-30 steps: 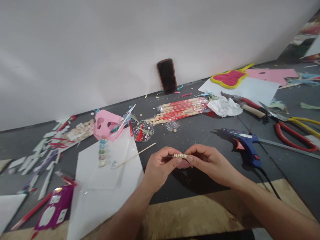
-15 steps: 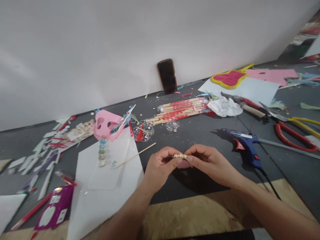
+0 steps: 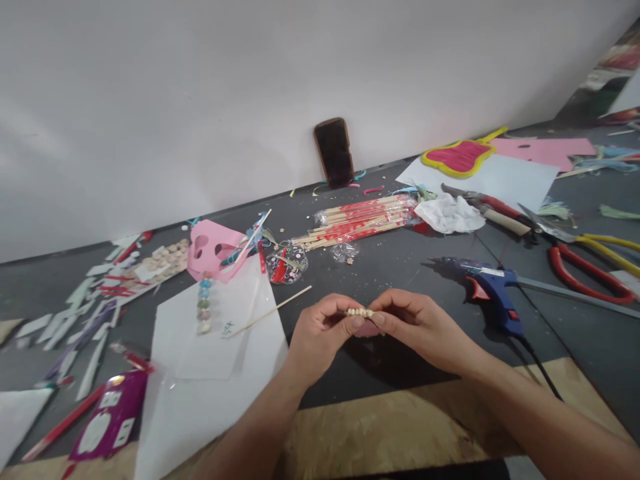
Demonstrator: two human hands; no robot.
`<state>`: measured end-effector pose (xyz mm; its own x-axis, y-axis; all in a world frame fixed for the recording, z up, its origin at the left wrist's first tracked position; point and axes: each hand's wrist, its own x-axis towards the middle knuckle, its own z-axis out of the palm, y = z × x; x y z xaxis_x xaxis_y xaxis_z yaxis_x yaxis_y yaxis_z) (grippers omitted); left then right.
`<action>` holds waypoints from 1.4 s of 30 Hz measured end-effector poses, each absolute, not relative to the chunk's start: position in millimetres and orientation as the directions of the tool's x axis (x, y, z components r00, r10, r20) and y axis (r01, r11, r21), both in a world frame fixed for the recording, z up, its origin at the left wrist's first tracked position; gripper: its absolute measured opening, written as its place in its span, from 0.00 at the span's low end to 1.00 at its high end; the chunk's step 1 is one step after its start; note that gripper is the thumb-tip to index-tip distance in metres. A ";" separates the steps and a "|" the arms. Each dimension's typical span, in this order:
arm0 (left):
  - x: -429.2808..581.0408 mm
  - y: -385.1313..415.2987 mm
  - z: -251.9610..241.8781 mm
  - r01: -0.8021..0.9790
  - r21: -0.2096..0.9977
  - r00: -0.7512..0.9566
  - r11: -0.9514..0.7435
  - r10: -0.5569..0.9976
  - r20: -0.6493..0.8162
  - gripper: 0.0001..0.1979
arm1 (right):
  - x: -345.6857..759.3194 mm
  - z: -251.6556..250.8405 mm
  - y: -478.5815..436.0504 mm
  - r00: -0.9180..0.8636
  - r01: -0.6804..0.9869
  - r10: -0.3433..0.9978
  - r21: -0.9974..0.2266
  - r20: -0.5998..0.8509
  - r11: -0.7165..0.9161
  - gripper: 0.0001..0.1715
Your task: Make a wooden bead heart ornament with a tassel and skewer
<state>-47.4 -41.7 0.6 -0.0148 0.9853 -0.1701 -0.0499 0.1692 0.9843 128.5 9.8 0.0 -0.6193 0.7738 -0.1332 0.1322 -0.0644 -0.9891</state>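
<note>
Two hands [image 3: 320, 337] [image 3: 425, 328], nearly closed, are pinching one bead row [image 3: 360, 312] between them, with one glue gun [image 3: 493, 283] lying nearby.

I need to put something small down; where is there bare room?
Mainly the table between sticks, glue gun and right hand, though speckled. Another patch lies right of the cord. Crowded: left, with paper and strips; upper right, with tools.

Dim grey light; faint glare on plain white wall [image 3: 200, 100], left; shadow on dark-grey table [image 3: 395, 260] below bare hands [image 3: 317, 337]; edges soft, stretched.
</note>
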 end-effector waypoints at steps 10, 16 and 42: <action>-47.5 -42.0 0.1 -0.101 0.974 0.006 0.200 0.980 -0.201 0.08 | 129.3 -1.0 9.7 -0.637 0.094 0.760 -0.992 -0.129 -0.089 0.15; -47.0 -41.9 0.3 -0.072 0.982 -0.016 0.176 0.984 -0.178 0.07 | 129.0 1.4 9.2 -0.643 0.101 0.751 -0.989 -0.151 -0.112 0.15; -49.2 -42.5 -0.8 -0.073 0.985 -0.002 0.159 0.987 -0.160 0.07 | 127.2 7.6 8.5 -0.672 0.060 0.719 -0.981 -0.177 -0.186 0.16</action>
